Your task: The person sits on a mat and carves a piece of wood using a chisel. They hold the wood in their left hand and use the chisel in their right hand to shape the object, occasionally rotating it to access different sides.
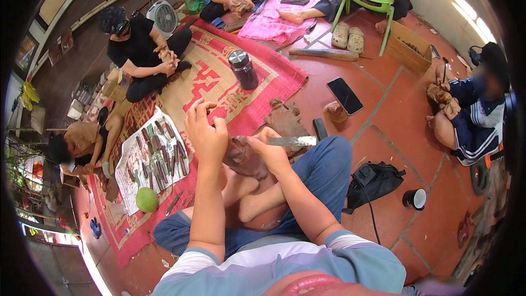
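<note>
My left hand is raised over my lap, its fingers bent and the thumb apart from them. No held object can be made out in it. My right hand is closed, with a flat grey metal blade sticking out to the right of it. Against my right fingertips rests a dark brown carved-looking piece, above my crossed bare feet. Beyond my hands lies a rough brown mass, with a dark bar-shaped block beside my right knee.
A cloth with several carving tools and a green round fruit lie left. A dark flask stands on the red mat. To the right are a phone, a black bag and a cup. Several people sit around.
</note>
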Demonstrator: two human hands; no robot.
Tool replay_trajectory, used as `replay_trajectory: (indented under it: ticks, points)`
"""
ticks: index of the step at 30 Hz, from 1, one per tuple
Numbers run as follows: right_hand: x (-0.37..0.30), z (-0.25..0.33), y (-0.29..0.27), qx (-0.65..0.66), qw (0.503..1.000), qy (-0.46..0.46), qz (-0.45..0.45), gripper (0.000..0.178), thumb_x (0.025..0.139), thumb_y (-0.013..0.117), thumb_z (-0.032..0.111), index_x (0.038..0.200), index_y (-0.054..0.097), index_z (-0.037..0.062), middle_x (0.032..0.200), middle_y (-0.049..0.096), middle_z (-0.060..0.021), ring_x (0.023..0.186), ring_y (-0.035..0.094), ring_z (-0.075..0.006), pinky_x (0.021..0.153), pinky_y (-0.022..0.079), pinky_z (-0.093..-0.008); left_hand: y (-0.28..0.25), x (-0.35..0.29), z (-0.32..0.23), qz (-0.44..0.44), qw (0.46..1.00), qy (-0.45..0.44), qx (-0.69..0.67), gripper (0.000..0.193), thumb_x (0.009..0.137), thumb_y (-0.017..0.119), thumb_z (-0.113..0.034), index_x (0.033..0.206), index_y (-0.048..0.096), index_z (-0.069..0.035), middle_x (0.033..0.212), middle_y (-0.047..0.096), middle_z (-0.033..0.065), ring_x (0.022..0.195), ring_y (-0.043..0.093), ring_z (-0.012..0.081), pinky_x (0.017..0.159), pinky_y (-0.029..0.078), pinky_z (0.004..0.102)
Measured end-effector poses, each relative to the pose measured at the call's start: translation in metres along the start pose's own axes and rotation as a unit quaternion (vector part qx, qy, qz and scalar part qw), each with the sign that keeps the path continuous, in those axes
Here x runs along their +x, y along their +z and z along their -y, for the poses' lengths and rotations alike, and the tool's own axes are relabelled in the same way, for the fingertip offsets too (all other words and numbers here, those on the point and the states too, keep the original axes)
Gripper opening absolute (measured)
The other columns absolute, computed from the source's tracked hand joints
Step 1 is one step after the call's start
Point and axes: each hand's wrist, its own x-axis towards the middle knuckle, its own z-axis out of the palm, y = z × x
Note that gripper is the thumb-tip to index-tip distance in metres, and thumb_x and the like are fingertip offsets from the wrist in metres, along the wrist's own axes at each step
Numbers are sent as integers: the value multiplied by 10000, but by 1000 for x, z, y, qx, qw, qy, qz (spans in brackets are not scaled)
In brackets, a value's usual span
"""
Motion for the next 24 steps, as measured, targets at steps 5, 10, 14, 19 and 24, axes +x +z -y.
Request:
replay_trajectory:
  ticks: [5,10,14,19,24]
  points:
    - [4,-12,-18,111,991,71,-36,347,791,636,2,649,348,133,662,490,26,624,474,-55,529,366,-173,1,1,-3,1,999,-6,34,258,693,482,-97,934,576,-97,1170,522,137,1071,479,315,941,322,422]
    - [0,-13,-5,5,999,26,-35,357,778,654,18,648,346,143,706,518,13,659,510,-69,559,403,-179,3,2,2,-5,1000,-19,-6,325,690,512,-88,1009,576,-80,1203,492,145,1047,466,336,947,326,439]
    - [3,-10,-16,100,991,86,-34,346,790,646,35,650,348,140,693,507,16,677,510,-75,593,414,-194,2,-2,2,1,1000,-18,10,391,690,511,-86,1076,571,-86,1163,506,143,1029,476,323,926,346,422]
    - [5,-14,-13,-31,999,38,5,328,793,610,9,650,345,138,686,495,13,779,591,-118,648,464,-216,6,0,4,2,1000,-6,4,366,688,512,-91,1049,575,-83,1136,514,136,1020,475,323,916,348,420]
    - [2,-7,-12,102,986,114,-60,329,783,635,3,654,363,134,643,463,40,643,499,-65,543,377,-193,3,-1,6,4,1000,-21,-8,332,684,508,-78,1008,578,-85,1125,518,127,1015,477,315,910,349,416]
